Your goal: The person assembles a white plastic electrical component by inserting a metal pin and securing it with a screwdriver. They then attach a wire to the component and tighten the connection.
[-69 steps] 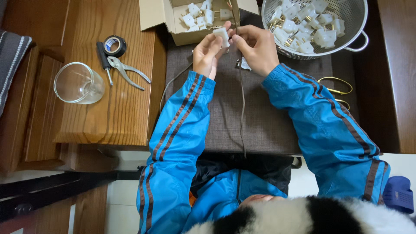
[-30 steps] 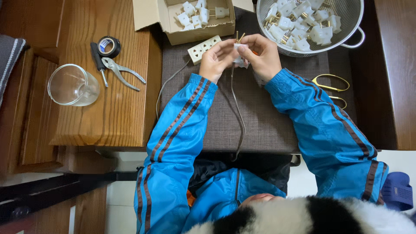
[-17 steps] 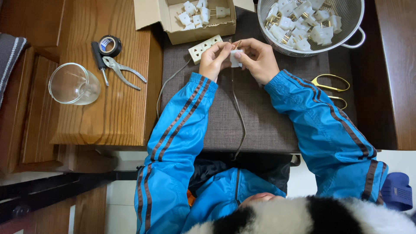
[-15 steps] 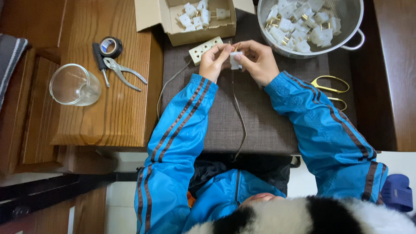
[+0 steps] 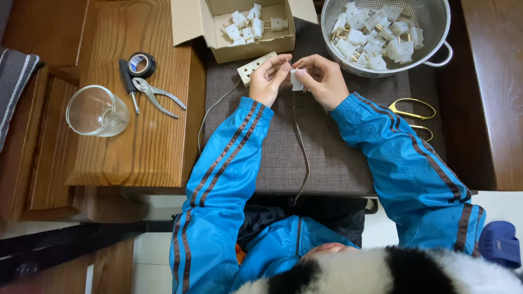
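**A:** Where is the plug from my hands right now?

**B:** Between them. I see the small white plug [image 5: 296,80] pinched at the fingertips of my right hand [image 5: 322,80], over the grey mat [image 5: 348,158] on the desk [image 5: 493,98], just short of the colander [image 5: 436,32]. My left hand [image 5: 268,80] meets it from the other side, thumb and forefinger pressed together on what looks like a thin strand at the plug's top; that strand is too fine for me to be sure of.

**A:** So which hand is nearer?

**B:** Both are on it, but the right carries the body; the left only works at its upper edge.

**A:** And the long axis?

**B:** The thin brown cord [image 5: 301,147] leaves the plug's near end and runs straight back toward my chest, then off the mat's near edge. So plug and cord lie along the line away from me, prong end far, cord end near.

**A:** What else is close?

**B:** The cream power strip [image 5: 251,68] lies tilted just beyond my left fingers, touching the cardboard box [image 5: 245,49] of more plugs. The gold scissors [image 5: 411,111] sit by my right forearm; the pliers [image 5: 158,95] and tape roll [image 5: 141,64] are well apart, on the wooden side table [image 5: 136,147].
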